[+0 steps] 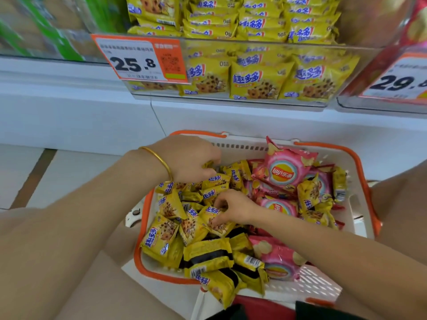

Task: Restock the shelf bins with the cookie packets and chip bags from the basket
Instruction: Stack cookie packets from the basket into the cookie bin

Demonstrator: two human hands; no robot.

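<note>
While the left hand [189, 158] clutches a far cookie packet [209, 164], the right hand [233, 209] pinches a near cookie packet [218, 224] lying diagonally, logo end far-left.

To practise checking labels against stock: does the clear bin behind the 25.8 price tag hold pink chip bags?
No, the clear bin holds yellow cookie packets.

Both bare forearms reach forward and down, converging. Left hand [187, 158]: back upward, fingers curled downward, grip not discernible. Right hand [233, 209]: nearer the body, curled fingers [222, 200] and thumb pinching a cookie packet [219, 228]
</note>
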